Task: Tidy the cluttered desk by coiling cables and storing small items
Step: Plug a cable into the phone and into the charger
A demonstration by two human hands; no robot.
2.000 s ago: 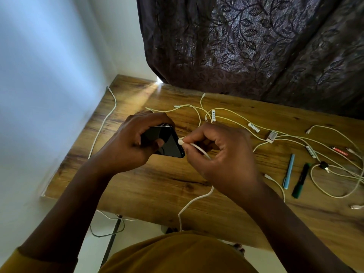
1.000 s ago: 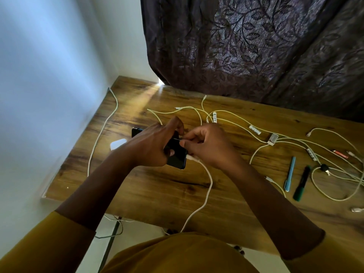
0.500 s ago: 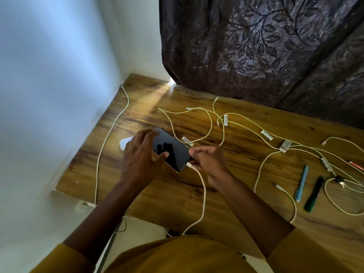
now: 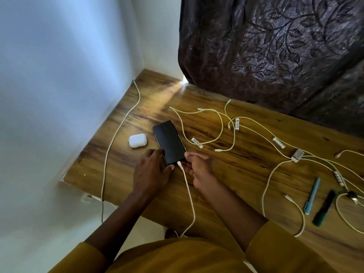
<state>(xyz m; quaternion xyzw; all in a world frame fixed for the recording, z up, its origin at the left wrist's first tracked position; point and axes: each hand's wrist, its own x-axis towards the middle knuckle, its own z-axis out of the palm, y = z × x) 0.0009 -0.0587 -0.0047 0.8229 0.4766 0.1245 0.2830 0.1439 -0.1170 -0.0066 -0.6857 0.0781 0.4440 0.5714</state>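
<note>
While loose white cables (image 4: 226, 125), batteries (image 4: 237, 124) and two pens (image 4: 312, 196) lie scattered uncoiled across the wooden bench (image 4: 226, 174), the tidying appears barely begun. A dark phone (image 4: 169, 141) lies flat near the bench's left end, beside a white earbud case (image 4: 137, 140), with a charging cable (image 4: 189, 196) at its near end running off the front edge. The left hand (image 4: 151, 172) rests fingertips on the phone's corner; the right hand (image 4: 197, 168) pinches the cable's plug.
</note>
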